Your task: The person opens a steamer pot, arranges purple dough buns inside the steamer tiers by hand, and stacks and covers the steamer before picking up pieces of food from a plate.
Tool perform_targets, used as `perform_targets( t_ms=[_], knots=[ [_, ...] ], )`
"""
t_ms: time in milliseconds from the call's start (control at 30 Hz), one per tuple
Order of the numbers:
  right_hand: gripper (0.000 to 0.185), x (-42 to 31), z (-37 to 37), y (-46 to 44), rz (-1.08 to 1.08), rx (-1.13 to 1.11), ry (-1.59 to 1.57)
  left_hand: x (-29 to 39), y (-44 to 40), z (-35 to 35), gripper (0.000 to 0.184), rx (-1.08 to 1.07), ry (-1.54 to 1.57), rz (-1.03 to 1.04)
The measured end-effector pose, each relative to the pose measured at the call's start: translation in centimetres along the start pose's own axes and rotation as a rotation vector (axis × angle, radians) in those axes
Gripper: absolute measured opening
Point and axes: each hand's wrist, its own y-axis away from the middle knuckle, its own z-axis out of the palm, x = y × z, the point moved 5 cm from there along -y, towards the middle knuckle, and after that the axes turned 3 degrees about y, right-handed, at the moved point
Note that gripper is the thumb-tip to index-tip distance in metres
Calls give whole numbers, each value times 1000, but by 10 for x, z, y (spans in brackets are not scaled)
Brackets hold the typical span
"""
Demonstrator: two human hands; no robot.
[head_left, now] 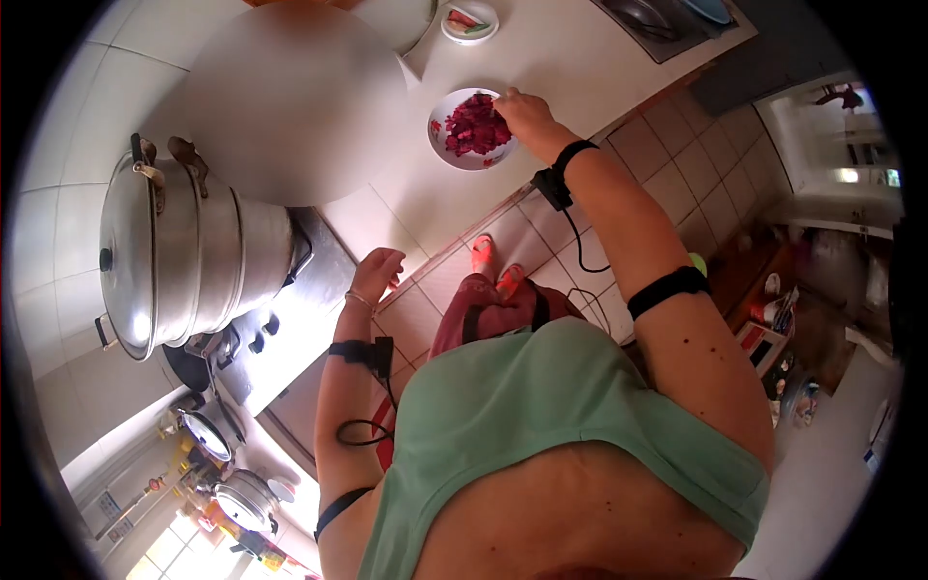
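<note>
A white bowl (440,145) with red flower marks is over the pale counter, holding dark red chopped pieces (474,126). At its right rim is my right hand (527,116), fingers closed on the edge beside the pieces; the fingertips are partly hidden. My left hand (375,274) hangs in front of the counter's edge, fingers loosely curled and a little apart from the thumb. Nothing shows clearly in it. Bands with a small dark device and cable circle both of my forearms.
A tall metal steamer pot (174,261) stands on the stove (280,333) at left. Farther back on the counter (541,48) are a small white dish (471,39) with food and a sink (648,29). A blurred round area covers the back left. Tiled floor (667,155) lies below.
</note>
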Motion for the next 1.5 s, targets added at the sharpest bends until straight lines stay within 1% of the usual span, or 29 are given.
perform_targets(
  t_ms=[67,167,233,267,333,367,433,467,533,600,633,667,700,733,800,833,867,900,933,1000,1033,1100,1167,1233,1267,1333,1400,1433,1500],
  knots=[
    [20,1,9,-4,4,-13,41,10,-9,3,26,-43,23,55],
    [16,8,4,-1,45,41,-49,20,-27,5,26,-47,16,27],
    [20,17,-17,11,121,131,-343,27,-40,10,26,-56,-3,12],
    [20,20,-22,14,122,129,-340,31,-46,13,26,-60,-2,11],
    [19,28,-23,22,205,-28,-621,39,-60,22,27,-124,18,27],
    [19,28,-35,27,206,-29,-616,42,-68,28,30,-132,-3,18],
    [23,18,-53,49,320,-252,-1216,47,-84,39,31,-160,55,2],
    [23,10,-80,60,324,-253,-1214,49,-91,44,32,-184,109,-17],
    [20,-26,-158,82,165,-365,-1386,58,-103,58,33,-209,155,-54],
    [19,-58,-240,105,-6,-387,-1436,66,-116,69,33,-242,191,-90],
    [19,-69,-283,115,-264,-319,-1431,69,-123,75,33,-234,245,-87],
    [17,-78,-317,123,-515,-175,-1394,70,-130,82,32,-230,297,-87],
    [19,-90,-342,131,-722,-102,-1401,71,-141,89,33,-232,303,-78],
    [19,-95,-356,137,-797,-62,-1497,76,-143,94,31,-269,320,-127],
    [19,-104,-384,151,-969,3,-1680,77,-159,101,29,-321,396,-72],
    [22,-103,-393,154,-973,-73,-1719,80,-166,104,27,-266,398,-35],
    [25,-104,-398,156,-981,-152,-1755,83,-171,107,27,-279,390,-33],
    [25,-106,-403,158,-973,-143,-1750,84,-175,106,26,-247,373,-39],
    [30,-107,-407,157,-921,-128,-1880,86,-178,105,26,-214,358,-46],
    [34,-102,-406,154,-864,-102,-2008,93,-187,103,26,-207,288,-56],
    [30,-95,-396,153,-787,-118,-1928,96,-191,102,25,-193,223,-67],
    [22,-76,-372,152,-641,-153,-1768,103,-199,107,25,-160,262,-62],
    [19,-60,-351,147,-394,-138,-1607,114,-210,111,26,-123,310,-46],
    [16,-40,-318,147,-63,-135,-1563,127,-218,111,25,-107,256,-35],
    [15,-29,-293,152,94,-164,-1596,132,-224,113,25,-104,258,-26],
    [15,-5,-253,157,175,-187,-1507,140,-237,113,26,-35,327,0],
    [18,20,-214,169,289,-147,-1351,149,-246,113,26,-30,327,35],
    [18,27,-195,181,283,-145,-1357,151,-251,113,27,-28,322,26],
    [22,57,-153,213,593,-38,-1358,156,-254,113,28,-42,339,25]
  ],
)
